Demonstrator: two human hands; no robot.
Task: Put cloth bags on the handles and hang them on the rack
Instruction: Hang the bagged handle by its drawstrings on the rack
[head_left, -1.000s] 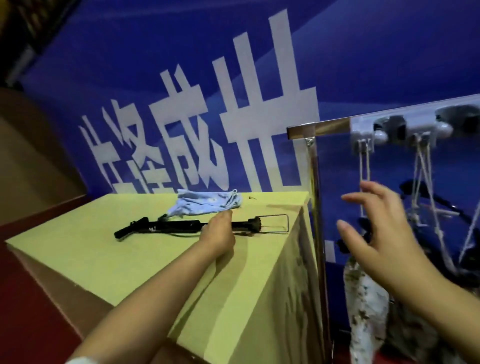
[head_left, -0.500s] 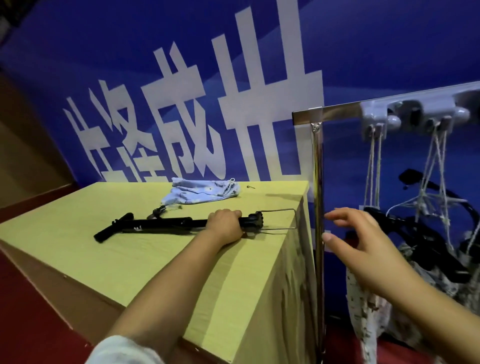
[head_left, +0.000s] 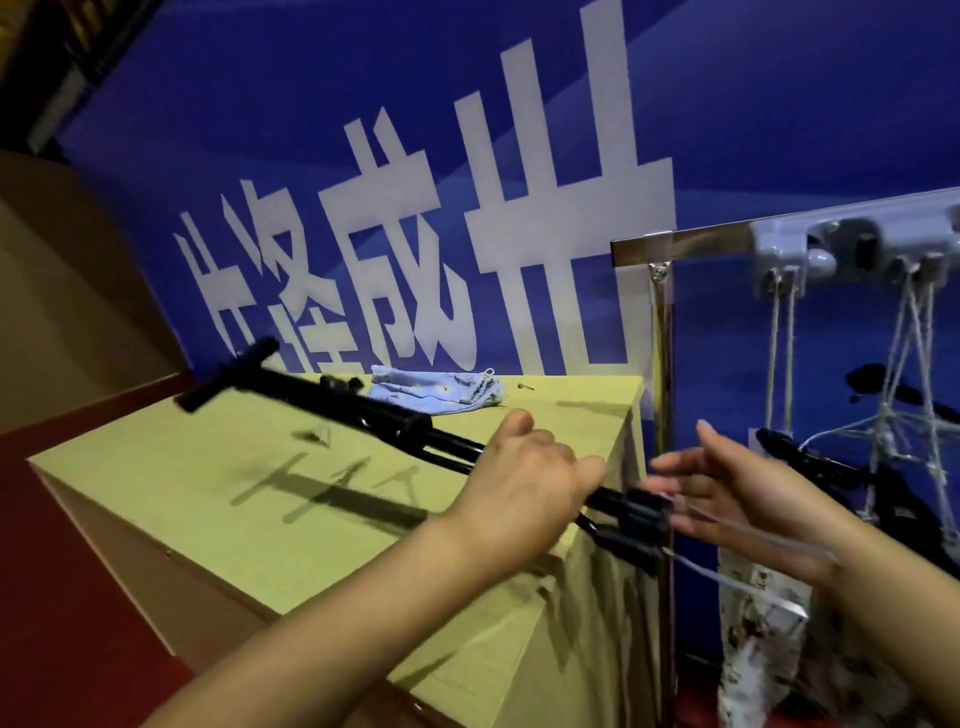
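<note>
I see the left hand (head_left: 524, 488) gripping the black handle (head_left: 363, 415), fingers curled round its shaft near the wire end. Handle is lifted off the surface (head_left: 208, 493), tilted, T-shaped end up and to the left, its shadow on the top below. Wire loop (head_left: 737, 551) sticks out to the right past the surface edge. Right hand (head_left: 748, 499) is beside that end, fingers straight and spread, holding nothing; contact w/ the wire can't be told, blurred. Light blue cloth bag (head_left: 436, 392) lies crumpled at the back of the surface, apart from the handle. Rack (head_left: 685, 244) stands to the right w/ strings (head_left: 779, 338) on its hooks; black handles and patterned bags hang there.
</note>
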